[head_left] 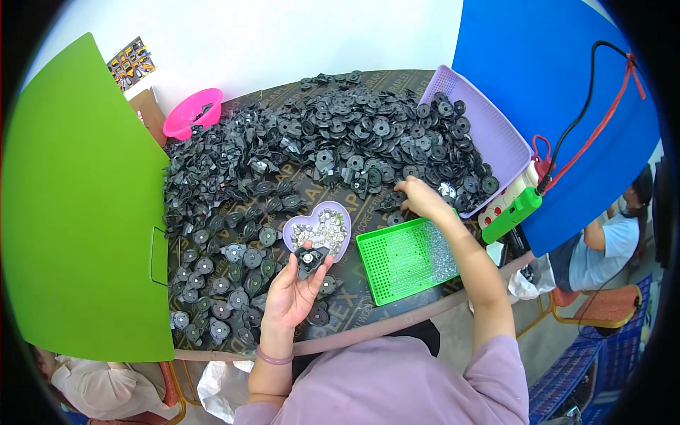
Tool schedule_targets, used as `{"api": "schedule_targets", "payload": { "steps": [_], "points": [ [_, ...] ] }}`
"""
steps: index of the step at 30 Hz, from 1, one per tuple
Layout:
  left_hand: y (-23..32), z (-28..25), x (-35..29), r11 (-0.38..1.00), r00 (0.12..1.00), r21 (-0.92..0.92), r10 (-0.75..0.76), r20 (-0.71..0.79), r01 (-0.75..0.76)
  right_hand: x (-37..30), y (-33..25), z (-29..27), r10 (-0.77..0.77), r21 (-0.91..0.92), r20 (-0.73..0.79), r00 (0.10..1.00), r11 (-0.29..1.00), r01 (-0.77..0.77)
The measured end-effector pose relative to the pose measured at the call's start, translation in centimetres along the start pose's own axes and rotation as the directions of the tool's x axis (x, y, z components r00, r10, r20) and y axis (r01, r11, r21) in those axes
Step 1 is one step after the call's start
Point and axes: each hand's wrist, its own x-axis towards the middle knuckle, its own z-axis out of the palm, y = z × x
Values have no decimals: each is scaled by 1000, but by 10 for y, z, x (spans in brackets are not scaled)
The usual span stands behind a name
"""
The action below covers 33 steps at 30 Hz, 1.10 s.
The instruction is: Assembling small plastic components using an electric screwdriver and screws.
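Note:
My left hand [290, 294] is closed around a black plastic part [309, 261] with a small silvery metal piece at its middle. I hold it over the near edge of a lilac heart-shaped dish [345, 212], which contains several small metal pieces [319, 232]. My right hand [423, 200] reaches to the near right edge of the heap of round black discs [375, 127]. Its fingers bend down among the black parts, and what they pinch is hidden. Beneath my right forearm lies a green perforated tray [386, 273] with many small shiny pieces [433, 251] toward its right side.
Angular black parts [212, 163] heap at the left; assembled-looking ones [219, 308] lie nearer. A pink basket [185, 113] and a lilac basket [489, 120] stand behind. Green [85, 212] and blue [552, 120] panels flank the table. A green cordless tool [513, 214] hangs at the right.

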Motion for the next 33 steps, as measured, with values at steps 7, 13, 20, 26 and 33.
{"api": "schedule_targets", "payload": {
  "steps": [7, 13, 20, 26, 33],
  "points": [
    [-3, 4, -2, 999, 1000, 31, 4, 12, -5, 5, -12, -11, 46, -33, 72, 996, 998, -44],
    [-6, 7, -4, 997, 999, 78, 20, 37, -23, -1, -23, -12, -28, -149, 85, 996, 988, 40],
    [-8, 14, -11, 987, 999, 159, 24, 38, -30, 4, -17, -23, -29, -132, 24, 999, 991, 32],
    [-6, 3, -11, 961, 995, 267, 53, 80, -73, -26, -96, -62, -63, 469, -433, 899, 836, 285],
    [-15, 12, -4, 961, 990, 277, -12, 138, -27, -81, -179, -48, -585, 250, -547, 599, 568, 784]
  ]
}}
